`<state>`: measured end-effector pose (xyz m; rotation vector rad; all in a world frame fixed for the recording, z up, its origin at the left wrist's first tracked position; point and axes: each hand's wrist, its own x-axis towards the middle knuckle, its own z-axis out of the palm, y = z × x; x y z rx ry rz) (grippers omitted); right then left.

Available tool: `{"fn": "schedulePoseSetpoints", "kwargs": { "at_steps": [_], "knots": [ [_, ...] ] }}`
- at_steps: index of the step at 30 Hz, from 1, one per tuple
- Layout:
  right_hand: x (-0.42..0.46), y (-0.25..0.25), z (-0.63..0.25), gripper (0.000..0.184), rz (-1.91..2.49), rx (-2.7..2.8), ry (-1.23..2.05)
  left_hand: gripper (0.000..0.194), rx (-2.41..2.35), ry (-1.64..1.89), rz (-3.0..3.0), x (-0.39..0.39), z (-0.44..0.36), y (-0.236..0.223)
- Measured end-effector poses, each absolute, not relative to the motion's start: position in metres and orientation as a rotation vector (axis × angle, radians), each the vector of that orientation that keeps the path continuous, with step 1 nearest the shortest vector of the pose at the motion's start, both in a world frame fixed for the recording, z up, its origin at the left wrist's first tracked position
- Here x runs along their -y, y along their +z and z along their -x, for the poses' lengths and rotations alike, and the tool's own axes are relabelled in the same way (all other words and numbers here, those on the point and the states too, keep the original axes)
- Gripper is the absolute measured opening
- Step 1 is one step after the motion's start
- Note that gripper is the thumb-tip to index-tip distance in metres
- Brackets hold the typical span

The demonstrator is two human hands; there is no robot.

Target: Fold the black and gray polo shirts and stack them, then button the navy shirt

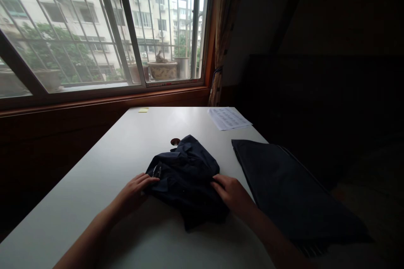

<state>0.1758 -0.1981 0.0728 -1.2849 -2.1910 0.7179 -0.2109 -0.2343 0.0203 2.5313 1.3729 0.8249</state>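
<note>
A crumpled dark navy garment [186, 176] lies bunched in the middle of the white table [91, 176]; its exact kind cannot be made out. My left hand [137, 188] has its fingers closed on the garment's left edge, beside a small patch of pale marks, perhaps a label. On the opposite side, my right hand [232, 194] pinches the cloth between thumb and fingers. The fabric's folds hide some of the fingertips. To the right of my right hand, a second dark cloth [290, 189] lies flat along the table's right edge, with fringe-like strands at its near end.
Printed sheets of paper [229, 118] lie at the far right corner, and a yellow note [143, 109] at the far left. A round hole [175, 141] pierces the tabletop just beyond the garment. Behind the table stand a barred window [158, 29] and a tied curtain [221, 42].
</note>
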Motion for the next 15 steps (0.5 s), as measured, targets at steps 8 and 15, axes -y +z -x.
{"fn": "schedulePoseSetpoints", "kwargs": {
  "at_steps": [8,15],
  "knots": [
    [0.209,0.092,-0.194,0.031,1.192,1.906,1.254,0.028,-1.588,1.34,-2.194,0.235,0.232,0.039],
    [0.24,0.128,-0.173,0.04,0.557,2.203,1.972,0.06,-1.716,1.422,-1.377,0.232,0.229,0.033]
  ]
}}
